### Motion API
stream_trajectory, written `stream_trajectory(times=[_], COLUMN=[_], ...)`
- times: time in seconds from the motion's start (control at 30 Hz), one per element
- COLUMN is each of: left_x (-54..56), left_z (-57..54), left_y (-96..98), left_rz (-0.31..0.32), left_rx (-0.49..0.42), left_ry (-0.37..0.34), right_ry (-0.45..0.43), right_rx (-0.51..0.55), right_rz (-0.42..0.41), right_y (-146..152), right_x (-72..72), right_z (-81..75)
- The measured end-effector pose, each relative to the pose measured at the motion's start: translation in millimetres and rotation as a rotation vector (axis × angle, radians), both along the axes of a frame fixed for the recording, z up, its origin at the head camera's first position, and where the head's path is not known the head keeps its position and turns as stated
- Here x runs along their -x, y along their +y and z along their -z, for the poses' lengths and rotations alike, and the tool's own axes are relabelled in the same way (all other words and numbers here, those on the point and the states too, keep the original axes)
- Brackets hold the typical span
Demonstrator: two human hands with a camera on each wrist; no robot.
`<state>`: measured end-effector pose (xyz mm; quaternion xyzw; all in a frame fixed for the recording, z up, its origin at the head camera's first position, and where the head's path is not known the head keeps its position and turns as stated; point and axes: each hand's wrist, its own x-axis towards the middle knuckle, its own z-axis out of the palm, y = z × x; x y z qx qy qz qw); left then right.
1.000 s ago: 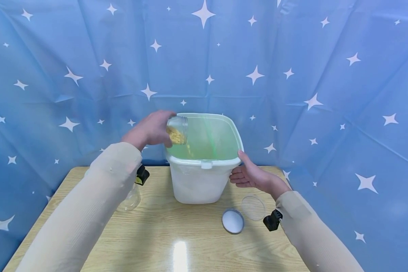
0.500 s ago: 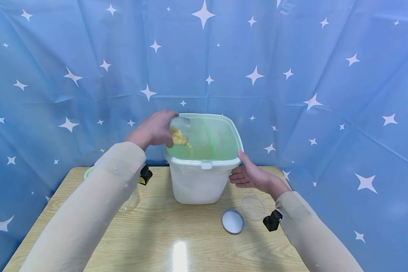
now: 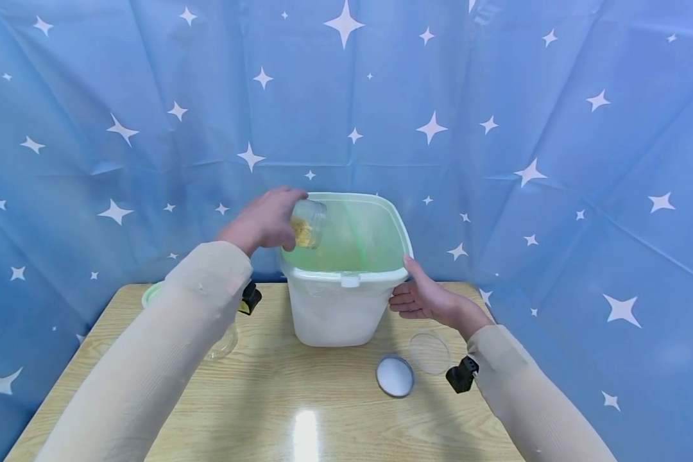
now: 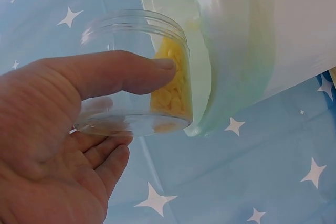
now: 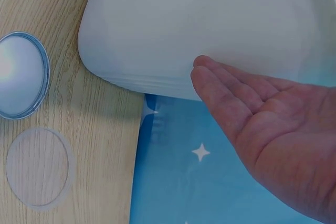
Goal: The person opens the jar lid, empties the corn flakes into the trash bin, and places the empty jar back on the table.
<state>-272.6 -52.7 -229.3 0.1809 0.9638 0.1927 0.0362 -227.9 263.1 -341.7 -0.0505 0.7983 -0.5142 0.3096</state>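
My left hand (image 3: pixel 268 221) grips a clear wide-mouthed jar (image 3: pixel 316 215), tipped on its side above the left part of a white bin (image 3: pixel 337 314). Yellow pieces (image 4: pixel 170 85) lie along the jar's lower side; what they are is too small to tell. In the left wrist view the thumb lies across the jar's wall. The bin stands upright, with a pale green inside and a white rim. At the bin's right side is my right hand (image 3: pixel 430 296), its thumb at the rim and its fingers straight beside the outer wall. The bin's bottom is hidden.
On the wooden table (image 3: pixel 323 391), a silver-rimmed round lid (image 3: pixel 395 376) and a clear disc (image 3: pixel 430 353) lie right of the bin's front. A clear container (image 3: pixel 226 341) and a green-edged item (image 3: pixel 150 294) are partly behind my left sleeve. Blue star-patterned cloth (image 3: pixel 346 96) hangs behind.
My left hand has shifted slightly right with the jar. Yellow pieces were dropping from its mouth earlier, and fewer appear inside it now. The right hand and bin have stayed put.
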Motion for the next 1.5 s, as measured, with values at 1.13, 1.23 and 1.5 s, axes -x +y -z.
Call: stream_trajectory(times=[1.13,1.23,1.5], left_x=[-2.2,-2.6,-4.5], left_z=[1.6,2.2,1.6], left_y=[12.1,13.6,17.6], left_rz=[0.012,0.021,0.047], left_rx=[0.082,0.111,0.152], left_ry=[0.024,0.038,0.056], right_ry=[0.004,-0.001,0.0], right_rx=[0.002,0.005,0.003], right_rz=[-0.001,0.009,0.006], right_y=[1.5,1.4,1.2], right_x=[0.6,0.8,0.9], right_z=[2.6,3.5,3.8])
